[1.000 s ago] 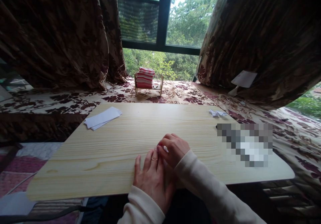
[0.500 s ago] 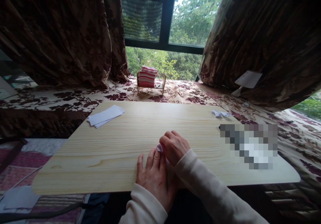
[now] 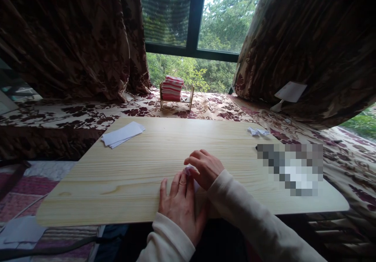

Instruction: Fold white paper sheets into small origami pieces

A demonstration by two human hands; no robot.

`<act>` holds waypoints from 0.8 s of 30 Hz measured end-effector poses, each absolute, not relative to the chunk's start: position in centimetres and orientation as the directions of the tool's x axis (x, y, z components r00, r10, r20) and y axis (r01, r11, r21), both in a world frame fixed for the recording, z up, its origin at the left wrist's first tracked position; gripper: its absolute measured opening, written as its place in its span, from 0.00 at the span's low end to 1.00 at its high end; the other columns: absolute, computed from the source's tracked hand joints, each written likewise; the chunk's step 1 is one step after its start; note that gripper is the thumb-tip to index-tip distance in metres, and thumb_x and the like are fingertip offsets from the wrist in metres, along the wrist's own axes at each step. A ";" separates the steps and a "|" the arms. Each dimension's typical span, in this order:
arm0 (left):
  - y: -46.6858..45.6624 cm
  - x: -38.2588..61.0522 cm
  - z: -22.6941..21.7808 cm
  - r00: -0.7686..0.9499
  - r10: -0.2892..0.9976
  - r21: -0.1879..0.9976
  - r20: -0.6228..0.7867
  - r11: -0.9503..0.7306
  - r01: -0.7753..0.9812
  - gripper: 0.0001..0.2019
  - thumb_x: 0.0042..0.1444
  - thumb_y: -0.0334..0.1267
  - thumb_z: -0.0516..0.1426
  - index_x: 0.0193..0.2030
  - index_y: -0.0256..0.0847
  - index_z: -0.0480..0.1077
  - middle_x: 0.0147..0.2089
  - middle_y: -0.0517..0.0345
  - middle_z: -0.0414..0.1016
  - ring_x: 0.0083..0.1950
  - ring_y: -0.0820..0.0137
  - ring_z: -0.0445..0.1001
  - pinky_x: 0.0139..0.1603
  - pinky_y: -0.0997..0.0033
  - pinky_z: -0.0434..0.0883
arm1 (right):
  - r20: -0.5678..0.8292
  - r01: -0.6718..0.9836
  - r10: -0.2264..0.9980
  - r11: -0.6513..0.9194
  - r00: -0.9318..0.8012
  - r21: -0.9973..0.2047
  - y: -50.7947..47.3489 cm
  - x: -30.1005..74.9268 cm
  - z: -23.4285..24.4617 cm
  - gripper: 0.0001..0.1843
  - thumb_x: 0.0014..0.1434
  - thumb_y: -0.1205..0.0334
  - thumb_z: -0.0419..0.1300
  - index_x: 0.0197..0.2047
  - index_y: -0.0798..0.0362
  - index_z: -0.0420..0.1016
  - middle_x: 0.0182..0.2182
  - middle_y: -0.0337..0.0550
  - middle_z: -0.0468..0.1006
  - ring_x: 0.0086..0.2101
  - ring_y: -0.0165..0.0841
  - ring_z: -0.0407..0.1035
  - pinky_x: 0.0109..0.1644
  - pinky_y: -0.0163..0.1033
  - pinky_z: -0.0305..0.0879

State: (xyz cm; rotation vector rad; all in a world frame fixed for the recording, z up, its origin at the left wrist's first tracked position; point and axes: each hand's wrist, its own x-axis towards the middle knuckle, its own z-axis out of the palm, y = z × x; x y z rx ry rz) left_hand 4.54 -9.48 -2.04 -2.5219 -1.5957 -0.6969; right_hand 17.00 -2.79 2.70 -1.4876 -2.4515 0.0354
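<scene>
A small piece of folded white paper (image 3: 189, 168) lies at the near middle of the table, mostly covered by my hands. My left hand (image 3: 179, 199) rests flat on the tabletop with its fingers stretched out, the index finger against the paper. Over the paper's far end is my right hand (image 3: 205, 168), its thumb and curled fingers around the tip. How much paper lies beneath the hands is hidden.
The pale wooden table (image 3: 141, 203) carries a stack of white paper strips (image 3: 123, 134) at far left and folded paper pieces (image 3: 258, 131) at far right. A blurred-out patch (image 3: 293, 172) covers something at right. Beyond are striped cloths (image 3: 172, 88) on a small rack.
My right hand's fingers have loosened and lifted a little at the paper's tip. My left hand stays almost in place. The view has shifted slightly.
</scene>
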 end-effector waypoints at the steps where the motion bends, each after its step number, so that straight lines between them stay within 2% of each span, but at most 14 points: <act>1: -9.5 4.7 -2.1 0.336 0.844 0.184 0.419 -0.441 0.878 0.30 0.51 0.50 0.47 0.57 0.32 0.57 0.59 0.43 0.59 0.59 0.54 0.55 0.57 0.46 0.46 | 0.216 0.842 0.856 0.508 -0.470 -0.181 -2.5 17.1 2.7 0.10 0.52 0.65 0.55 0.38 0.49 0.73 0.37 0.42 0.71 0.39 0.33 0.60 0.39 0.35 0.59; 4: -9.6 5.0 -2.3 0.304 0.850 0.211 0.430 -0.422 0.882 0.31 0.49 0.51 0.49 0.56 0.32 0.59 0.58 0.43 0.60 0.58 0.54 0.55 0.57 0.45 0.46 | 0.189 0.798 0.820 0.571 -0.540 -0.194 -1.9 17.2 2.8 0.08 0.51 0.64 0.56 0.35 0.48 0.75 0.36 0.41 0.71 0.39 0.33 0.60 0.37 0.35 0.59; 7: -9.5 5.1 -2.5 0.294 0.845 0.218 0.447 -0.421 0.881 0.30 0.48 0.50 0.50 0.55 0.33 0.60 0.58 0.42 0.60 0.59 0.54 0.54 0.57 0.46 0.46 | 0.161 0.818 0.835 0.548 -0.526 -0.175 -1.6 16.9 3.1 0.07 0.52 0.65 0.54 0.30 0.50 0.74 0.35 0.41 0.72 0.38 0.33 0.61 0.34 0.34 0.58; 10: -9.5 5.1 -2.6 0.279 0.848 0.221 0.450 -0.408 0.886 0.29 0.47 0.50 0.50 0.54 0.34 0.62 0.58 0.42 0.61 0.59 0.53 0.53 0.57 0.46 0.46 | 0.134 0.872 0.881 0.470 -0.453 -0.139 -1.8 16.7 3.3 0.07 0.53 0.62 0.53 0.32 0.51 0.73 0.34 0.41 0.73 0.37 0.33 0.63 0.33 0.34 0.58; 12: -9.5 5.1 -2.6 0.276 0.852 0.226 0.446 -0.405 0.886 0.29 0.47 0.50 0.50 0.53 0.34 0.63 0.57 0.43 0.61 0.59 0.53 0.53 0.57 0.46 0.46 | 0.114 0.920 0.924 0.376 -0.364 -0.111 -2.1 16.7 3.5 0.09 0.52 0.57 0.54 0.33 0.52 0.72 0.33 0.42 0.74 0.35 0.34 0.65 0.32 0.35 0.58; 14: -9.5 5.1 -2.5 0.279 0.854 0.230 0.439 -0.407 0.884 0.29 0.47 0.50 0.50 0.53 0.34 0.63 0.57 0.43 0.61 0.59 0.54 0.53 0.57 0.46 0.46 | 0.074 0.950 0.952 0.301 -0.296 -0.086 -2.4 16.8 3.6 0.12 0.52 0.53 0.54 0.30 0.53 0.72 0.30 0.43 0.75 0.33 0.34 0.66 0.31 0.35 0.58; 18: -9.5 5.1 -2.3 0.284 0.859 0.230 0.426 -0.407 0.884 0.29 0.47 0.50 0.50 0.54 0.34 0.62 0.58 0.43 0.61 0.59 0.54 0.53 0.57 0.46 0.46 | 0.027 0.944 0.947 0.321 -0.320 -0.078 -2.7 17.0 3.4 0.12 0.53 0.57 0.52 0.25 0.53 0.72 0.29 0.43 0.75 0.32 0.33 0.67 0.30 0.35 0.57; 24: -9.4 5.0 -2.2 0.289 0.862 0.225 0.416 -0.405 0.886 0.29 0.48 0.50 0.49 0.54 0.36 0.63 0.58 0.43 0.61 0.59 0.53 0.54 0.56 0.45 0.46 | 0.003 0.927 0.927 0.375 -0.375 -0.016 -2.7 16.6 3.9 0.10 0.55 0.62 0.51 0.29 0.55 0.72 0.32 0.45 0.75 0.36 0.34 0.66 0.34 0.34 0.58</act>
